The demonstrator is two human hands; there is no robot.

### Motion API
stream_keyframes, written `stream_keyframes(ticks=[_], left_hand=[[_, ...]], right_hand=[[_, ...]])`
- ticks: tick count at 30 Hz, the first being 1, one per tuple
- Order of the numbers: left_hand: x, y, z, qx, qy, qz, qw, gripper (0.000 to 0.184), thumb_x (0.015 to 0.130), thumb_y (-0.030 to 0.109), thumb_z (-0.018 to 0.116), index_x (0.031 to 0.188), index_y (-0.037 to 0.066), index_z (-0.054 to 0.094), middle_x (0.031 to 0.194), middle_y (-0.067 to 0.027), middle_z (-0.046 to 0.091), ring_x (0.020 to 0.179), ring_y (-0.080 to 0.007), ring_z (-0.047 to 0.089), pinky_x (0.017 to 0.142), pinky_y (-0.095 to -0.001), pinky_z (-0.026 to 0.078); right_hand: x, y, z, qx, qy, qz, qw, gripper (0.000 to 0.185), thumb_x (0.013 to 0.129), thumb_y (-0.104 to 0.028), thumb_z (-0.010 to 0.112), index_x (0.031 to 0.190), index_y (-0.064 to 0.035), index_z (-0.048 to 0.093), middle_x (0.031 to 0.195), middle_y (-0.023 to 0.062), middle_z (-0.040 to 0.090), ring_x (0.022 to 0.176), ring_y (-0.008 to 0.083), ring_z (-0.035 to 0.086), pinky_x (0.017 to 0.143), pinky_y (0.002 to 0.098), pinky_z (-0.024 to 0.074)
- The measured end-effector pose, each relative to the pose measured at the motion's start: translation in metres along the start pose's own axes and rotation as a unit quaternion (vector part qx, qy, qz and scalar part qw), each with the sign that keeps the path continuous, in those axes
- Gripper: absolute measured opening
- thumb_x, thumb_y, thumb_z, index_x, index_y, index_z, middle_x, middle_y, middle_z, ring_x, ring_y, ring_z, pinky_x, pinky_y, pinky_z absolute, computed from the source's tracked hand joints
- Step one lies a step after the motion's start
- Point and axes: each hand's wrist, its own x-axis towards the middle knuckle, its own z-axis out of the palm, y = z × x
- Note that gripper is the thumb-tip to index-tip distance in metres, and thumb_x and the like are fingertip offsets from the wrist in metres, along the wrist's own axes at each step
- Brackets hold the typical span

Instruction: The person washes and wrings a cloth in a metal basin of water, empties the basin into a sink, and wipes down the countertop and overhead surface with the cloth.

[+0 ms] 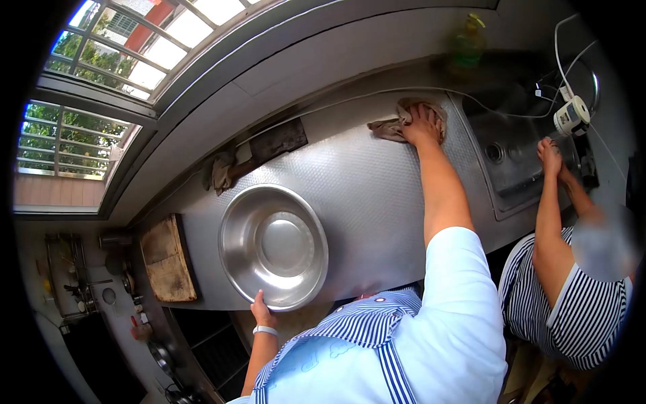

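Note:
A large stainless steel basin (232,232) sits on the metal countertop (363,202), with nothing inside it. My left hand (262,311) holds the near rim of the basin, thumb over the edge and the other fingers mostly hidden beneath. Further right, my right hand (424,126) presses down on a crumpled brown cloth (387,128) beside the sink. Its fingers bend over the cloth and bunch it against the counter.
A cleaver (277,139) and a rag (221,172) lie along the wall. At left is a wooden cutting board (167,259). Another person in stripes (585,303) stands by the sink (498,192). A soap bottle (469,44) and a white cable (377,92) are behind.

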Motion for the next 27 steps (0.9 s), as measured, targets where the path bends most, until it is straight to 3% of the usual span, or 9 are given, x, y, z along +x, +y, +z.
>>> stream_keyframes(ticks=[2,8,12,15,20,21,24,27], left_hand=[[0.009,-0.005,-0.005,-0.007,0.003,0.006,1.000,0.026,0.085,0.015,0.057,0.099,-0.007,0.057,0.096,-0.0130,0.061,0.087,-0.0233,0.060,0.078,-0.0372,0.049],[0.008,-0.006,-0.002,-0.017,0.023,0.000,1.000,0.025,0.082,0.015,0.057,0.095,-0.007,0.056,0.094,-0.0131,0.060,0.084,-0.0238,0.059,0.078,-0.0382,0.049],[0.008,-0.006,-0.003,-0.022,0.019,-0.001,1.000,0.026,0.081,0.015,0.058,0.094,-0.007,0.056,0.093,-0.0132,0.060,0.084,-0.0241,0.059,0.077,-0.0388,0.048],[0.015,-0.011,-0.007,-0.005,0.016,0.016,1.000,0.019,0.080,0.017,0.057,0.085,-0.002,0.059,0.086,-0.0086,0.059,0.080,-0.0225,0.058,0.076,-0.0386,0.048],[0.012,-0.007,-0.002,-0.002,0.026,0.017,1.000,0.019,0.079,0.017,0.057,0.084,-0.002,0.058,0.086,-0.0083,0.059,0.078,-0.0215,0.057,0.074,-0.0376,0.047],[0.014,-0.008,-0.004,-0.002,0.022,0.018,1.000,0.019,0.079,0.016,0.056,0.084,-0.002,0.058,0.086,-0.0085,0.059,0.078,-0.0214,0.057,0.074,-0.0373,0.047],[0.013,-0.005,-0.002,-0.006,0.021,0.012,1.000,0.027,0.079,0.015,0.058,0.091,-0.009,0.056,0.091,-0.0149,0.060,0.083,-0.0249,0.059,0.077,-0.0385,0.048],[0.011,-0.004,0.001,-0.005,0.039,0.010,0.999,0.027,0.079,0.016,0.058,0.093,-0.008,0.055,0.091,-0.0148,0.059,0.083,-0.0249,0.059,0.076,-0.0388,0.048]], right_hand=[[-0.001,0.042,-0.008,0.006,0.028,0.085,0.996,0.066,0.085,-0.049,0.044,0.143,-0.0235,0.028,0.152,0.0014,0.018,0.139,0.0284,0.015,0.113,0.0453,0.0098],[-0.073,0.109,0.017,-0.027,0.121,0.070,0.990,0.061,0.089,-0.041,0.038,0.143,-0.0153,0.030,0.151,0.0040,0.022,0.138,0.0268,0.019,0.113,0.0415,0.0117],[-0.162,0.142,0.039,-0.083,0.178,0.095,0.976,0.057,0.091,-0.041,0.036,0.143,-0.0174,0.031,0.151,0.0016,0.022,0.138,0.0272,0.021,0.112,0.0431,0.0138],[-0.219,0.157,0.050,-0.060,0.175,0.100,0.978,0.060,0.087,-0.039,0.041,0.141,-0.0139,0.034,0.150,0.0038,0.023,0.138,0.0286,0.020,0.112,0.0444,0.0123],[-0.263,0.152,0.056,-0.017,0.139,0.130,0.982,0.064,0.084,-0.035,0.051,0.140,-0.0100,0.034,0.150,0.0072,0.025,0.138,0.0313,0.019,0.110,0.0472,0.0144],[-0.263,0.146,0.058,0.040,0.139,0.134,0.980,0.069,0.080,-0.034,0.058,0.140,-0.0081,0.033,0.149,0.0122,0.025,0.138,0.0333,0.018,0.110,0.0484,0.0144],[-0.256,0.103,0.048,0.138,0.137,0.087,0.977,0.074,0.078,-0.035,0.062,0.140,-0.0080,0.032,0.147,0.0158,0.026,0.138,0.0346,0.018,0.110,0.0493,0.0136],[-0.242,0.054,0.034,0.064,0.039,-0.100,0.992,0.071,0.077,-0.036,0.062,0.138,-0.0099,0.036,0.146,0.0170,0.027,0.138,0.0349,0.018,0.111,0.0492,0.0119]])
